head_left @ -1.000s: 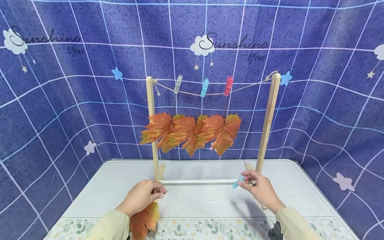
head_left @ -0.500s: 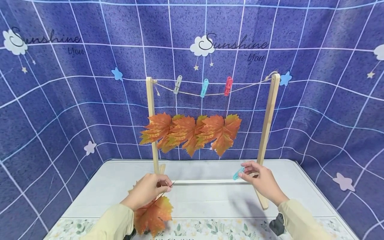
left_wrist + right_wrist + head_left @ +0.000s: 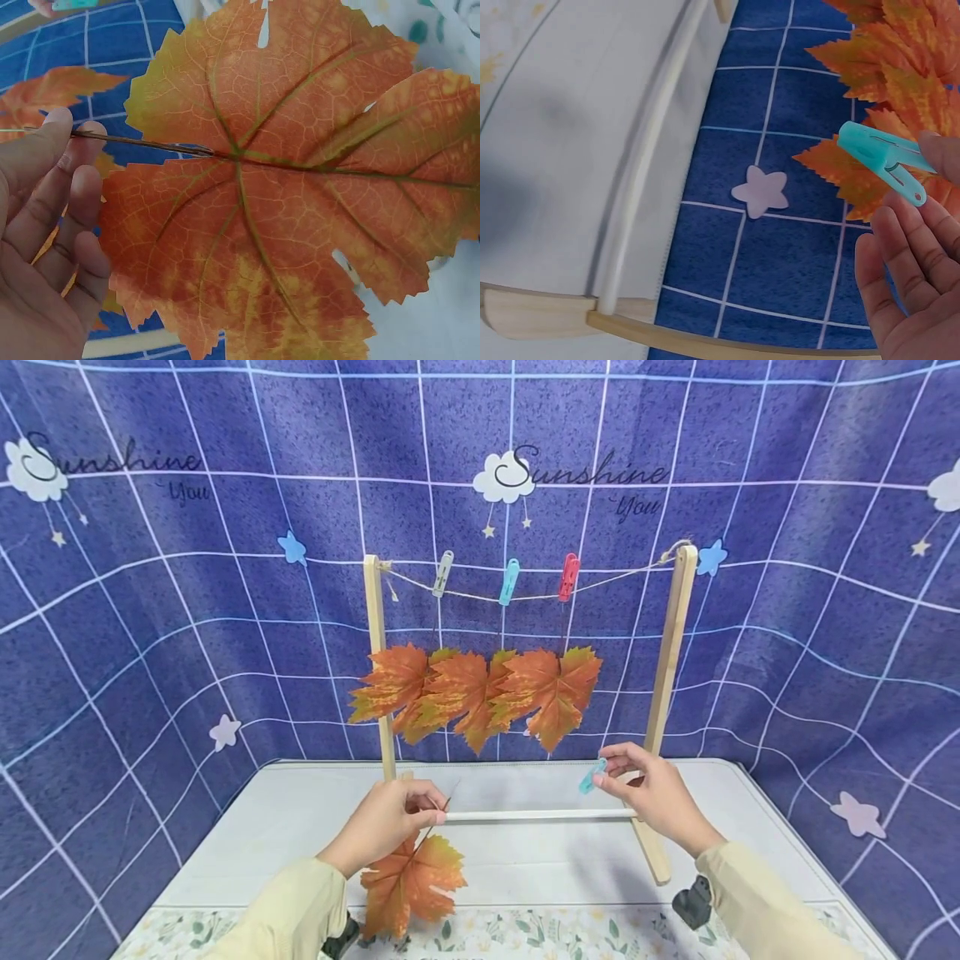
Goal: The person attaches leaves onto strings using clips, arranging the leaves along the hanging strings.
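My left hand [image 3: 397,820] pinches the thin stem of an orange artificial maple leaf [image 3: 412,887], which hangs below the fingers. In the left wrist view this leaf [image 3: 292,150] spreads wide, its stem caught between thumb and forefinger. On the other side, my right hand [image 3: 651,793] holds a light-blue clothespin [image 3: 592,776] by its handle end, near the right post. The right wrist view shows the clothespin [image 3: 881,154] between thumb and fingers. Further back, several orange leaves [image 3: 551,693] hang from a string [image 3: 476,597] by a grey clothespin [image 3: 443,573], a blue one and a red one.
A wooden frame with a left post [image 3: 376,635], a right post [image 3: 667,652] and a white crossbar [image 3: 536,815] stands on the white table [image 3: 525,864]. Behind it hangs a blue gridded curtain [image 3: 787,568]. A floral strip [image 3: 525,935] covers the near edge.
My left hand has moved up and to the right, bringing the maple leaf more into view. The right hand has risen slightly with the blue clothespin. The hanging leaves stay put.
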Tool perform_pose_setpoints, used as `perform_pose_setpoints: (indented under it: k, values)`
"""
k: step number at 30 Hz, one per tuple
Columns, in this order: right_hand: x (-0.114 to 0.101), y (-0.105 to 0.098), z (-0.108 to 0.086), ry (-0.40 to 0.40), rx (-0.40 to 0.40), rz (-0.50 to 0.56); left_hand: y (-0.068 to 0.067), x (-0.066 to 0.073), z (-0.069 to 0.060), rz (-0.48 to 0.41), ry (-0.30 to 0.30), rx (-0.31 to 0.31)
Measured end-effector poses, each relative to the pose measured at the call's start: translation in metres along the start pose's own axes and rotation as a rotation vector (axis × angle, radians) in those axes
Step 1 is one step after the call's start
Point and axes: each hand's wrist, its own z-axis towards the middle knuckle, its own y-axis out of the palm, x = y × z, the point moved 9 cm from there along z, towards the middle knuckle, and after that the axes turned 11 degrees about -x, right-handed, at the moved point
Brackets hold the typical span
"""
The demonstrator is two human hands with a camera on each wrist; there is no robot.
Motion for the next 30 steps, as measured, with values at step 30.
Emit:
perform_pose_setpoints:
  k: [30]
  values:
    - [-0.045, -0.044, 0.023, -0.063, -0.024, -0.118, -0.003, 0.059, 0.038, 0.056, 0.03, 0.037]
